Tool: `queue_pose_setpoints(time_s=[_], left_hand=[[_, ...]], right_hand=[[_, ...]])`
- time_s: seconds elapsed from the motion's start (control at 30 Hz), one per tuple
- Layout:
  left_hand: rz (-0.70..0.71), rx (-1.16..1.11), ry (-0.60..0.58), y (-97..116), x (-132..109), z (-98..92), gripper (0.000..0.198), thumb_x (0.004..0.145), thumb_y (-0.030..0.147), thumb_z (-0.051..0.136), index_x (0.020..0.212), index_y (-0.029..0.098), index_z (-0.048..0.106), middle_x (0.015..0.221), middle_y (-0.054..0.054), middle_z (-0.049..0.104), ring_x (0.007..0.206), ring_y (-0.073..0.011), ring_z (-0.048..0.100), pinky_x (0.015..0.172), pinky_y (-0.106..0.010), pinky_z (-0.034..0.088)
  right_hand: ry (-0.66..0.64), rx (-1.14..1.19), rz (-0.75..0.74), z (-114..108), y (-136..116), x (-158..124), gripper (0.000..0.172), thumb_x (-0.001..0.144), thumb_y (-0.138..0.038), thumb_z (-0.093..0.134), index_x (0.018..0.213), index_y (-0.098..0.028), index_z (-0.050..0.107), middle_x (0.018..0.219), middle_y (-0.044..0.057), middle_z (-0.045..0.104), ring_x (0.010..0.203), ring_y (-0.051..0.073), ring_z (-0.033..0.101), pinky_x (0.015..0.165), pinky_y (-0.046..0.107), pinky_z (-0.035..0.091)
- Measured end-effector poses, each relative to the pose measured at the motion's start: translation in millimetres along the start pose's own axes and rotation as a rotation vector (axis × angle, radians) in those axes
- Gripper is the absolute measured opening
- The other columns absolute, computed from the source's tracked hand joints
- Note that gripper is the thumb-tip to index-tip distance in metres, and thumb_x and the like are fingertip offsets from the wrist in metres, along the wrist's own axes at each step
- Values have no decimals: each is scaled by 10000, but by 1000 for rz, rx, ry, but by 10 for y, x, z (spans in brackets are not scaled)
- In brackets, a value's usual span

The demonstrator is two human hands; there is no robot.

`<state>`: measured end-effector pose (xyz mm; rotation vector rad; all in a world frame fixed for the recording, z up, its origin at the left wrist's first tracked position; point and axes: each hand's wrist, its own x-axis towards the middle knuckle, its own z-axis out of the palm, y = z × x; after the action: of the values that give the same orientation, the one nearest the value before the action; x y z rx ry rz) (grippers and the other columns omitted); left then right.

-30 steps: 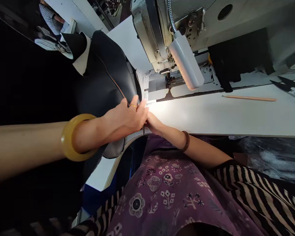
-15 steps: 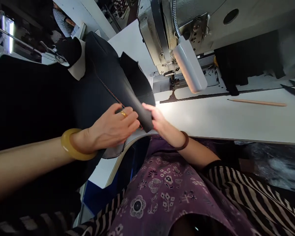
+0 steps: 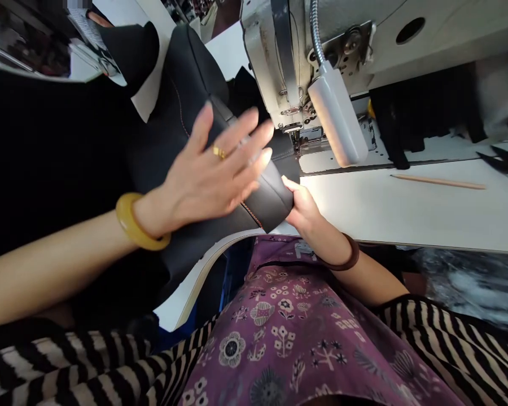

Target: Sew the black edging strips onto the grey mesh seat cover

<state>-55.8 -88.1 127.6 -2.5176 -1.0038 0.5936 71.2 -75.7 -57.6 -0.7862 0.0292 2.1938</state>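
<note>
A black leather-like cover (image 3: pixel 275 197) with orange stitching lies across the table at the left and in front of me. My left hand (image 3: pixel 207 175) is over it with fingers spread, slightly blurred; whether the palm touches the material I cannot tell. At the cover's near right end, my right hand (image 3: pixel 303 206) grips the edge, thumb on top and the other fingers mostly hidden beneath. The sewing machine (image 3: pixel 260 56) stands just beyond, and part of the dark material lies close to its needle area (image 3: pixel 295 138).
A white lamp (image 3: pixel 338 121) hangs beside the machine head. On the white table (image 3: pixel 389 208) lie a pencil (image 3: pixel 440 181), dark-bladed scissors (image 3: pixel 502 160) and black fabric pieces (image 3: pixel 427 107). Clear plastic (image 3: pixel 461 287) is below the table's right edge. Part of another person shows at upper left.
My left hand has gone from closed at the stitched seam to spread open above the cover. My right hand and the cover's near end have shifted right in view.
</note>
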Motion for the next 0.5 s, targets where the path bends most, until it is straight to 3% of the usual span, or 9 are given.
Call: queue_pose_setpoints(time_s=[0.03,0.07,0.17,0.27,0.37,0.43,0.5], left_hand=[[-73,39,-1,-96,107,-45,475,1015,368,293,1408,134,421,1464,-134,441,1423,-328,289,1156,-638,165],[-106,55,-4,-188,204,-65,491,1014,395,296,1367,94,456,1401,-145,495,1380,-324,343,1155,-628,166],[-124,65,-45,-384,392,3,495,981,501,354,1100,108,630,1076,-93,638,1175,-288,513,1069,-538,332],[-93,38,5,-440,432,130,441,964,501,374,893,182,670,896,-74,634,1062,-290,570,958,-487,406],[-63,28,13,-437,445,180,436,967,482,354,837,206,667,843,-75,624,1014,-283,583,927,-479,416],[-66,47,2,-440,475,179,467,969,500,332,853,194,666,847,-77,622,1016,-280,576,934,-487,415],[-88,76,-16,-437,493,182,480,980,486,304,884,176,659,881,-75,627,1040,-270,564,957,-494,411]], right_hand=[[14,-7,-19,8,24,-12,163,834,-355,578,824,-196,610,720,35,697,820,221,680,772,386,582],[24,-28,-48,2,41,-23,161,815,-354,603,822,-193,608,723,34,696,817,216,677,767,372,580],[31,-176,-225,-100,35,-62,246,735,-392,675,861,-192,610,808,37,701,861,217,670,788,363,569],[83,-532,-517,-212,-57,-143,341,728,-454,652,951,-199,609,1040,82,676,1056,249,621,900,406,534],[248,-967,-883,-140,-178,-212,469,780,-475,599,1160,-205,556,1342,134,511,1330,263,427,1085,440,407],[170,-1164,-983,37,-224,-186,514,849,-514,515,1257,-201,503,1402,132,447,1381,249,361,1142,427,333],[-30,-1258,-886,248,-230,-80,498,915,-560,376,1222,-195,520,1272,123,534,1275,255,470,1110,435,353]])
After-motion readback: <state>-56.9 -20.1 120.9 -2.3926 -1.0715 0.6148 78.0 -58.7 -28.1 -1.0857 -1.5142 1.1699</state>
